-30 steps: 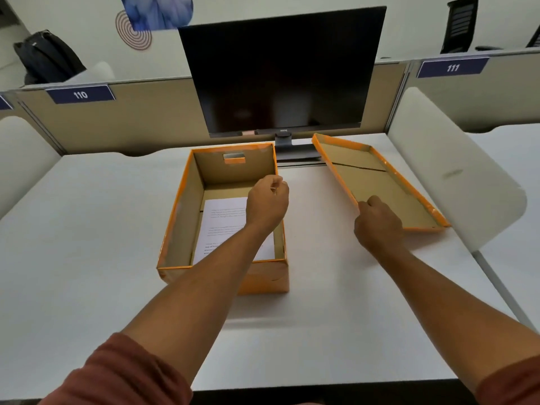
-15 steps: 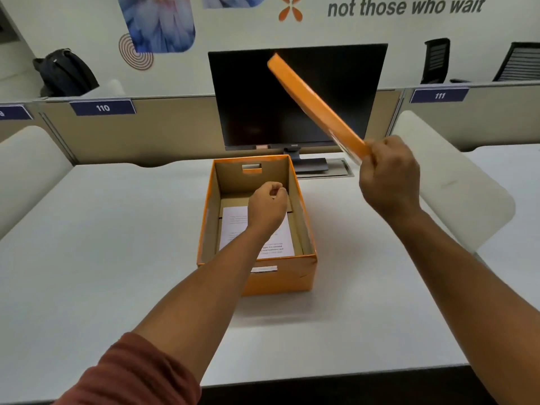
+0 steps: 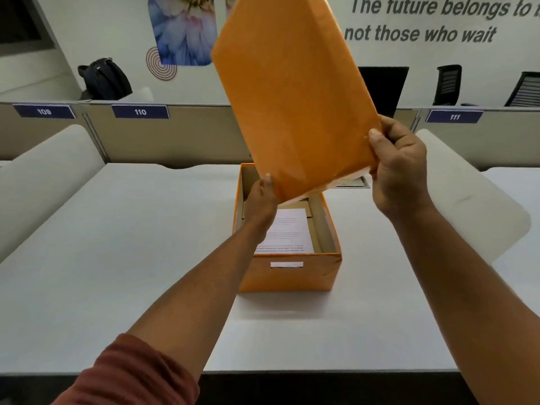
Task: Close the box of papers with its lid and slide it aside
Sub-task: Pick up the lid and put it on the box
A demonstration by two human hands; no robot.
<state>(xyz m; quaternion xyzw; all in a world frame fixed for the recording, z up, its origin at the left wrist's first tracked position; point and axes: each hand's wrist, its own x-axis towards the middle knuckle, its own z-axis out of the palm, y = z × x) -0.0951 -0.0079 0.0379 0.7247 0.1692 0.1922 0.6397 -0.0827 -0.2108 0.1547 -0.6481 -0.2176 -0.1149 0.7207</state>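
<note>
An open orange box (image 3: 287,276) stands in the middle of the white desk, with white printed papers (image 3: 287,232) lying inside. The orange lid (image 3: 292,92) is held up in the air above the box's far end, steeply tilted, its orange top facing me. My right hand (image 3: 399,168) grips the lid's right edge near its lower corner. My left hand (image 3: 263,194) holds the lid's lowest corner, just above the box's left wall. The lid hides the box's far wall and most of the monitor.
The white desk (image 3: 117,258) stretches left and right of the box. Beige partitions (image 3: 175,135) with number plates close the back. White curved dividers (image 3: 467,194) stand at both sides. A black monitor (image 3: 382,89) is behind the lid.
My right hand lifted the lid off the desk and swung it over the box, turning its top toward me. My left hand rose from inside the box and took the lid's lower corner.
</note>
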